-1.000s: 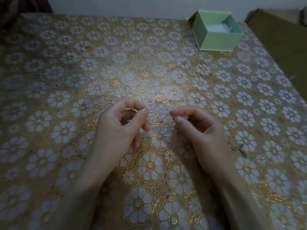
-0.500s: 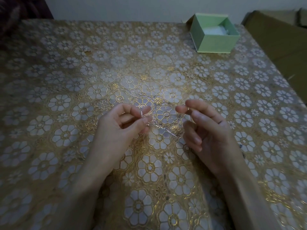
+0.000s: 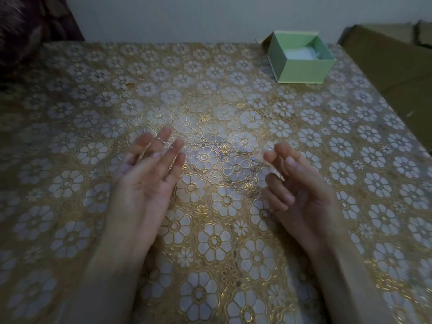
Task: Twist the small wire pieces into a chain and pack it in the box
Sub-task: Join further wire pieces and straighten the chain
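Observation:
My left hand [image 3: 149, 176] is held palm up over the table, fingers spread and blurred. Thin glints of the wire chain [image 3: 161, 141] lie across its fingertips, and nothing is pinched there. My right hand [image 3: 297, 183] is curled, with thumb and forefinger pinched on a small shiny end of the wire at their tips. Between the two hands the chain is too faint to follow. The light green box [image 3: 301, 72] stands open at the far right of the table, with white padding inside.
The table wears a gold and white flowered cloth [image 3: 210, 108]. A brown cardboard box [image 3: 392, 66] sits beyond the right edge, and dark patterned fabric [image 3: 30, 31] lies at the far left corner.
My left hand has opened from a pinch to spread fingers and moved left. My right hand has shifted right, so the hands are farther apart. The view has tilted up a little.

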Demonstrator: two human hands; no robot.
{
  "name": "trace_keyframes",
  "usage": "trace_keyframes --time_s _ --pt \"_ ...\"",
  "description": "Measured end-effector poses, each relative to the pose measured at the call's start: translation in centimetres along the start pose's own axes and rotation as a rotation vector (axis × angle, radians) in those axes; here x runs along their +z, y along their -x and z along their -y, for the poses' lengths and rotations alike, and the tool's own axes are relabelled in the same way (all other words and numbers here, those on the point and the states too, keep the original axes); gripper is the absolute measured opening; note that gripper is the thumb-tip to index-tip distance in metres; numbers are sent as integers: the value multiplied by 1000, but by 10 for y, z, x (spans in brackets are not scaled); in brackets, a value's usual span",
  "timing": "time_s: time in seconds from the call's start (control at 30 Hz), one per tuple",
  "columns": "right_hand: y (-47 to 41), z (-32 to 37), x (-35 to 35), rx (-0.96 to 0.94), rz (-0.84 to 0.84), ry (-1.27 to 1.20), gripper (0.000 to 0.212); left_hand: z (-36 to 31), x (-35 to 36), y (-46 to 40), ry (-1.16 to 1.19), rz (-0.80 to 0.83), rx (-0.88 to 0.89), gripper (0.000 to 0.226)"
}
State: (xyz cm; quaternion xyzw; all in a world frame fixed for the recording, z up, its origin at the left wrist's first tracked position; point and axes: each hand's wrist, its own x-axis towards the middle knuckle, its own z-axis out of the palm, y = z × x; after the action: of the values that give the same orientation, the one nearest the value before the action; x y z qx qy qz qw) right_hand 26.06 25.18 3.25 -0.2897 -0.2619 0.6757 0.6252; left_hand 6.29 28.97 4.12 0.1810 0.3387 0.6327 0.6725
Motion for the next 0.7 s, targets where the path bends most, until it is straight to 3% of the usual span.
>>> trace_keyframes --time_s 0.2,0.37,0.43,0.57,0.7 --pt "-2 0 -6 -10 27 -65 29 0 2 1 10 -91 26 33" --pt "-1 -1 -8 3 104 -22 42 3 7 7 -67 -52 55 40" --pt "0 -1 -5 14 134 28 44 4 8 10 -323 -16 133 41" --pt "1 -1 1 -3 64 104 32 15 0 10 -1113 73 447 46" --pt "-1 0 3 -36 3 119 29 19 -6 7 -1450 70 521 50"
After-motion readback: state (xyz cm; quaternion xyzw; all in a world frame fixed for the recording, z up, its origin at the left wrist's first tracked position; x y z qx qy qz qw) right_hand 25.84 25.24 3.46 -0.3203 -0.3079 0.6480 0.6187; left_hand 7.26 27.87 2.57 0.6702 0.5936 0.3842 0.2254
